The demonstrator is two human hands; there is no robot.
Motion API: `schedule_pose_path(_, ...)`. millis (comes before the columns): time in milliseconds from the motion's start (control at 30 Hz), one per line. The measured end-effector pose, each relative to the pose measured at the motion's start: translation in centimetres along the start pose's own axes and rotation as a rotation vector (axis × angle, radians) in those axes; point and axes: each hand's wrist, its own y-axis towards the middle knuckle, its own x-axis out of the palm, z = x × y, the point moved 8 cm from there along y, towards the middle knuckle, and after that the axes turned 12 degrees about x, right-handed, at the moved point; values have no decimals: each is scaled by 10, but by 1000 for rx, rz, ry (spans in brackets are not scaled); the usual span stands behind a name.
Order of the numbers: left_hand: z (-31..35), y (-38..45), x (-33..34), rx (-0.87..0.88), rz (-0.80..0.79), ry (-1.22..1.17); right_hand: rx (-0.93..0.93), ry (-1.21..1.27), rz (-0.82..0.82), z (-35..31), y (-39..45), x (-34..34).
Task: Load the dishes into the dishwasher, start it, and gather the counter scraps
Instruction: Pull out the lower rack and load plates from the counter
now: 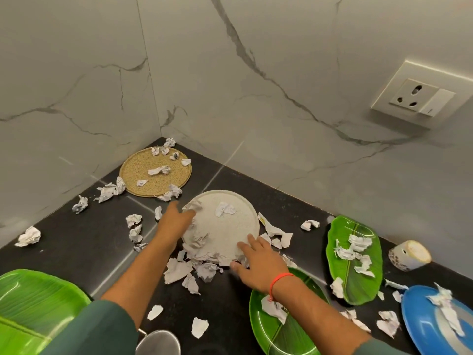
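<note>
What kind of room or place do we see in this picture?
Most likely a home kitchen corner. A dark stone counter meets marble-look wall tiles with a wall socket, and plates lie about, such as the white plate and a leaf-shaped green plate, among crumpled paper scraps.

A white wall socket (419, 98) sits on the marble-patterned wall (256, 73) above the worktop's (76, 239) right edge. The dark worktop runs into the corner where two wall panels meet.
</note>
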Motion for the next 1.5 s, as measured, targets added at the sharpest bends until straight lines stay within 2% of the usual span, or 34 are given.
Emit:
schedule_pose_path(133, 0, 0, -11, -32, 16, -47, -50, -13, -34, 1, -3, -3)
schedule_pose_path(233, 20, -5, -16, 91, 33, -56, -83, -8, -13, 1, -2, -7)
schedule_pose_path(400, 86, -33, -20, 357, 7, -97, -89, 93, 140, 4, -9, -28)
schedule_pose_path(600, 137, -66, -36, 626, 119, -31, -76, 301, 295, 14, -27, -60)
schedule_pose_path(733, 157, -95, -49, 773, 273, 99, -75, 426, 337, 16, -46, -75)
schedule_pose_path(867, 168, -120, -60, 871, 329, 4, -49, 648, 337, 19, -61, -80)
schedule_pose_path(967, 166, -131, -60, 765, 258, -264, 24, 977, 261, 26, -67, -78)
schedule_pose_path(1067, 146, -135, -44, 452, 151, -599, 96, 1273, 178, 35, -72, -73)
schedule_pose_path(1133, 129, -141, -28, 244, 88, -713, 78, 1476, 114, 38, -81, -72)
schedule_pose_path(1267, 122, -172, 10, 102, -54, -705, 22, 1889, 24, 57, -123, -78)
schedule_pose_path(1400, 124, -215, 49, 45, -205, -687, 11, 2109, 61, 109, -177, -83)
schedule_pose_path(1500, 125, -254, 84, 23, -317, -662, -59, 2173, 108, 150, -219, -79)
